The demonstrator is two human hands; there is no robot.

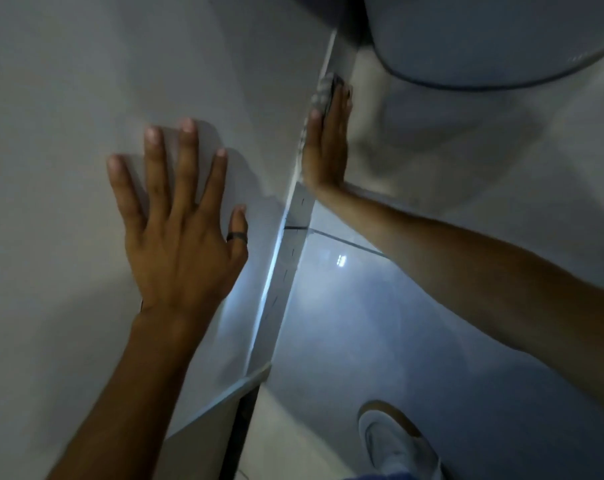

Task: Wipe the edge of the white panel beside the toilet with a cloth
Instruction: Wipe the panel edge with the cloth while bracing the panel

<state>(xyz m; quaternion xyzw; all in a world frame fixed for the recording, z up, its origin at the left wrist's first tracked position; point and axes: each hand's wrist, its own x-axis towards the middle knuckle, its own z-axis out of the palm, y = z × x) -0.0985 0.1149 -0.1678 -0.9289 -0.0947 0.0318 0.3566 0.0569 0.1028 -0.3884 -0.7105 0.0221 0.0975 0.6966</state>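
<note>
dim bathroom, view looks down. left hand (176, 216) lies flat on the broad face of the white panel (68, 81), palm down, fingers spread wide and straight, not gripping anything. dark ring (237, 236) on the left thumb. left forearm runs down to the bottom left of the frame.

right hand (326, 143) is flat against the far side of the panel's edge (293, 237), fingers straight and pressed together, pointing up along the edge. it presses a small grey-white cloth (323, 95) onto the edge near the fingertips; the cloth wraps over the edge, part showing on the near side, part hidden under the fingers. thumb sits on the near side of the edge, touching the cloth. whether the cloth is pinched or only pressed flat, cannot tell. right forearm comes in from the right side of the frame.

the edge runs as a narrow strip from the lower middle up toward the top, with small dark marks along it and a bright reflection low down. toilet (484, 39) is top right, its rounded bowl just beside the upper end of the edge, not touching the hand. glossy tiled floor (414, 323) below with a light glare. a white shoe (394, 441) at the bottom, right of the panel.
</note>
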